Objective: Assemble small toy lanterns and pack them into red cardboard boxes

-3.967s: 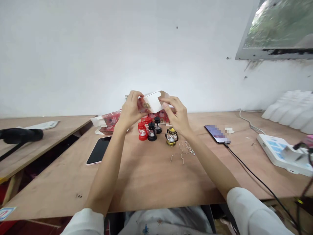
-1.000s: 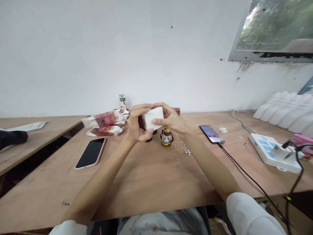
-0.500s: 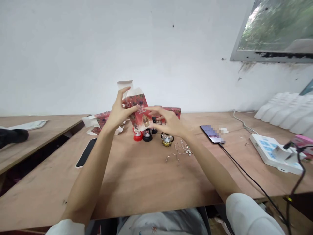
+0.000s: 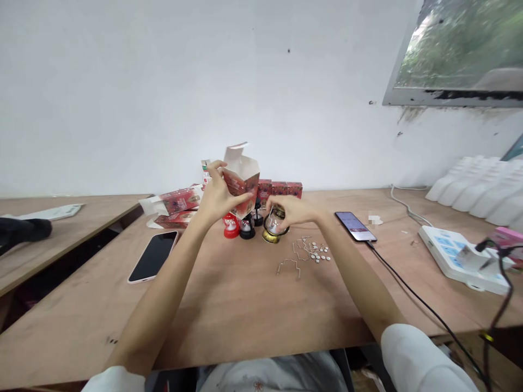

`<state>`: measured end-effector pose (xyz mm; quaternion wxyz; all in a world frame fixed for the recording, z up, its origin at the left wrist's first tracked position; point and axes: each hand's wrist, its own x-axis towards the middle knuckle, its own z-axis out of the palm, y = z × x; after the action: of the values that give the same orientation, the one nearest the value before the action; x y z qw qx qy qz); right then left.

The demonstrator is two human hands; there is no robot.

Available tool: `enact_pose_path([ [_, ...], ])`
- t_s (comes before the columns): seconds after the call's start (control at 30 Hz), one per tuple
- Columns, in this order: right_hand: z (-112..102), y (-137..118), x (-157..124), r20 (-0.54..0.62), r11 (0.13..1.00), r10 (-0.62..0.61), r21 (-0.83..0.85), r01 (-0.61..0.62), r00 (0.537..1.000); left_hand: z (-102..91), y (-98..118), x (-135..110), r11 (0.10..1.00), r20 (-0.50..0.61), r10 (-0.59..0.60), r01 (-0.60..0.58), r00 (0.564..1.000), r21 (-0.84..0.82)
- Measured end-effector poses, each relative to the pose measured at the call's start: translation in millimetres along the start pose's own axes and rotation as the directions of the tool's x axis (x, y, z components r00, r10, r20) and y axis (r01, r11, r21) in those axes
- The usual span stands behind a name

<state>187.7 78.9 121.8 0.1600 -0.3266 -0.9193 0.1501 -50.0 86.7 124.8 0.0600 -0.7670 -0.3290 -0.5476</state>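
My left hand (image 4: 216,197) is closed round a small red carton (image 4: 243,182), held upright above the table with its white top flap open. My right hand (image 4: 291,211) is wrapped over a small gold toy lantern (image 4: 271,227), which is tilted and rests on the wooden table (image 4: 245,305). Just left of it stand a red lantern (image 4: 231,226) and a black lantern (image 4: 247,227). Bent wire handles (image 4: 291,264) and small white discs (image 4: 320,255) lie to the right of the lanterns.
A phone with a pink case (image 4: 152,256) lies at the left. Flat red cartons (image 4: 175,206) and a row of closed red cartons (image 4: 280,188) sit behind. A second phone (image 4: 355,226) on a black cable and a white power strip (image 4: 461,258) are at the right.
The carton went from held in both hands to my left hand alone, turned upright with its flap open. My right hand dropped onto the gold lantern and tilted it.
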Motion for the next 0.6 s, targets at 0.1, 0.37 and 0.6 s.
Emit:
enact_pose_path([
  [0.1, -29, -17, -28, -0.252, 0.934, -0.126, 0.296, 0.201, 0.960, 0.6, 11, -2, 0.998, 0.192, -0.058, 0.050, 0.980, 0.047],
  [0.37, -45, -10, -38, -0.634, 0.899, 0.152, 0.408, 0.161, 0.758, 8.0, 43, -9, 0.990, 0.397, 0.046, -0.096, 0.917, 0.107],
  [0.6, -32, -23, -28, -0.691, 0.953, 0.288, 0.278, -0.124, 0.663, 18.5, 45, -14, 0.996, 0.406, 0.003, -0.037, 0.914, 0.076],
])
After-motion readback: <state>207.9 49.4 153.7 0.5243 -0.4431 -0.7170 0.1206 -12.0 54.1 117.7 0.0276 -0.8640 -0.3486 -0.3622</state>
